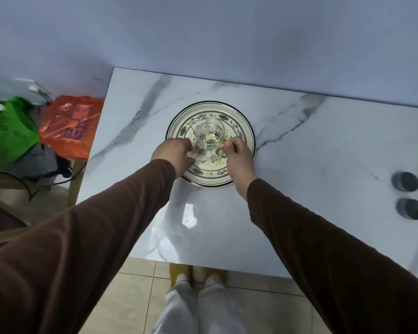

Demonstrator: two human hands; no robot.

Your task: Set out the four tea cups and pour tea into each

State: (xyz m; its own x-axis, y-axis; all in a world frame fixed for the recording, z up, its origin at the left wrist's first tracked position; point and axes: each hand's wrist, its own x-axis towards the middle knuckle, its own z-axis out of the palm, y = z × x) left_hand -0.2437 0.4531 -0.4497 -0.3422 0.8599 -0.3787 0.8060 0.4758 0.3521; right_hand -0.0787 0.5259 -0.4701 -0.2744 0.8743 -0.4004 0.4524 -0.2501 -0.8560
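Note:
A clear glass teapot [209,136] with a little liquid in it stands on a round floral plate [241,126] in the middle of the marble table. My left hand [173,153] touches the pot's left side, fingers curled against the glass. My right hand [238,154] is closed at the pot's right side, where its handle seems to be. Several dark tea cups [407,182] stand blurred near the table's right edge, another cup [412,208] just in front.
The marble table [299,165] backs onto a pale wall. To its left, off the table, lie a green bag [7,131] and an orange plastic bag [70,126] on a chair. Tiled floor and my feet show below the front edge.

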